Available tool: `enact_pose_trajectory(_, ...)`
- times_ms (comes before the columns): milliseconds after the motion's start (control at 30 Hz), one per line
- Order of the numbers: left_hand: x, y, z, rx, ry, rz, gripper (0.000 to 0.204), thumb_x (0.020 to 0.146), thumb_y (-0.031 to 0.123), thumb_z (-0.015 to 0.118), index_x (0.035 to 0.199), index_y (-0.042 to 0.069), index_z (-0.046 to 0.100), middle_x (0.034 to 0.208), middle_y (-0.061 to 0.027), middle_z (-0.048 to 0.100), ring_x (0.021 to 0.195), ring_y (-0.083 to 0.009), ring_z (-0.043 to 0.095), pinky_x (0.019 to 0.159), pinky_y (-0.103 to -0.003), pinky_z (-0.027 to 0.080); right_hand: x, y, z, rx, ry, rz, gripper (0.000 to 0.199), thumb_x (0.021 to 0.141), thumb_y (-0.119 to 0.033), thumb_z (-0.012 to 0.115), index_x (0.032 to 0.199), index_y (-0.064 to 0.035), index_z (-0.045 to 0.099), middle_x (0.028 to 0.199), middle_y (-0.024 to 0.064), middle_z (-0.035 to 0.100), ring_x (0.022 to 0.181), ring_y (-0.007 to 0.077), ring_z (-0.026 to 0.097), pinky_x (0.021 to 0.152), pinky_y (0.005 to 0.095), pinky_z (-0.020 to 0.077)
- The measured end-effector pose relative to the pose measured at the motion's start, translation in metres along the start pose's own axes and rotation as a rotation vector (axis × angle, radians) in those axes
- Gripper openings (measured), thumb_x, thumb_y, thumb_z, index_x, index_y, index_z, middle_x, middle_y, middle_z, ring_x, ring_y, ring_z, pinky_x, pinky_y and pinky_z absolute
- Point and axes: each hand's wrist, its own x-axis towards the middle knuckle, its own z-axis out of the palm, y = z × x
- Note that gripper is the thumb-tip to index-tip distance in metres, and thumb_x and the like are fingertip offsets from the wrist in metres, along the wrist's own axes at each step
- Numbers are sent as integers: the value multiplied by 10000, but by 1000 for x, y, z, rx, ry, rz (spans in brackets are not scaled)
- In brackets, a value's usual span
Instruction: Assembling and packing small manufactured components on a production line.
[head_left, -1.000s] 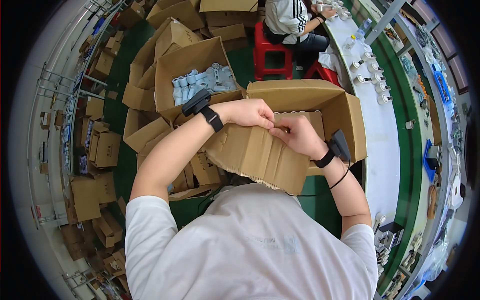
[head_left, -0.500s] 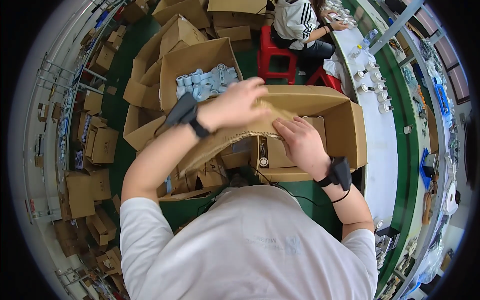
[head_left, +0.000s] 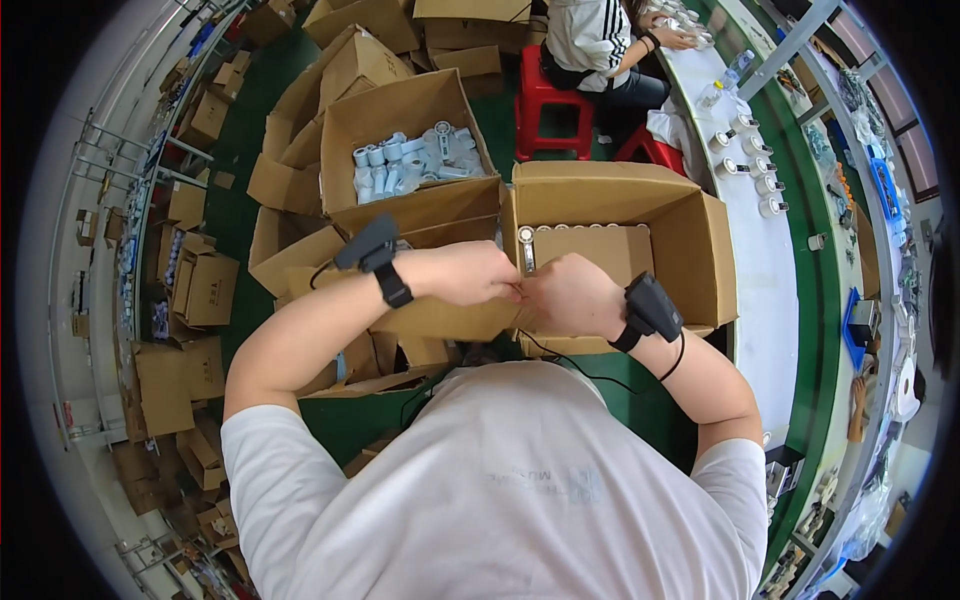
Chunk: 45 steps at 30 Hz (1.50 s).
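Note:
My left hand [head_left: 472,273] and my right hand [head_left: 575,296] meet in front of me, both closed, fingertips together. Between and below them is the edge of a brown cardboard sheet [head_left: 445,318], which hangs tilted under my left hand and is slightly blurred. Just beyond my right hand stands an open cardboard box [head_left: 690,262]. Inside lies a flat cardboard layer [head_left: 605,252], with a row of small white round-ended parts along its far side and a white handheld part [head_left: 527,250] at its left edge. My fingers partly hide the exact grip.
Beyond, an open carton [head_left: 400,105] holds light blue parts. A person [head_left: 595,45] sits on a red stool [head_left: 553,115] at a long white table [head_left: 750,270] with white round devices [head_left: 770,207]. More cartons [head_left: 178,385] line the left shelves. Dark cables [head_left: 590,372] cross before me.
The bent cardboard sheet has swung down toward me and left, uncovering the right box's contents. My left hand has come down and closed beside my right hand, which has moved slightly left.

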Motion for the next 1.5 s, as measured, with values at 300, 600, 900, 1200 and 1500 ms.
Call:
enact_pose_trajectory(300,-60,-121,-6,-634,362,-421,269,950,256,594,976,13,707,868,-41,706,820,-118,615,754,-293,491,-47,-12,-29,-97,546,-214,173,667,-20,631,835,-12,588,680,84,528,644,255,577,600,381,485)
enact_pose_trajectory(600,-271,-226,43,-568,843,-860,295,969,247,563,1033,-17,678,953,-41,688,874,-111,605,802,-271,481,-110,17,-61,55,811,433,54,842,-22,617,865,20,642,803,119,642,740,246,621,616,332,485)
enact_pose_trajectory(900,-429,-145,126,-856,1434,-1074,352,969,314,587,1105,-6,639,1046,-35,658,973,-119,591,872,-258,457,118,26,93,1772,528,860,165,926,-143,555,1042,-67,644,943,3,628,831,125,605,669,258,507)
enact_pose_trajectory(1200,-517,-35,199,-948,2117,-1286,373,941,341,634,1100,4,638,1060,-27,643,991,-117,574,863,-254,454,342,-111,248,1308,-202,631,242,908,-160,600,1123,-52,631,872,29,647,719,135,601,614,288,494)
enact_pose_trajectory(1500,-397,-54,45,-164,1491,-895,168,931,166,617,888,5,639,806,-34,649,737,-133,606,676,-266,464,308,-146,141,1906,-908,490,621,954,-569,483,1246,-24,534,918,126,676,727,249,627,661,381,512)
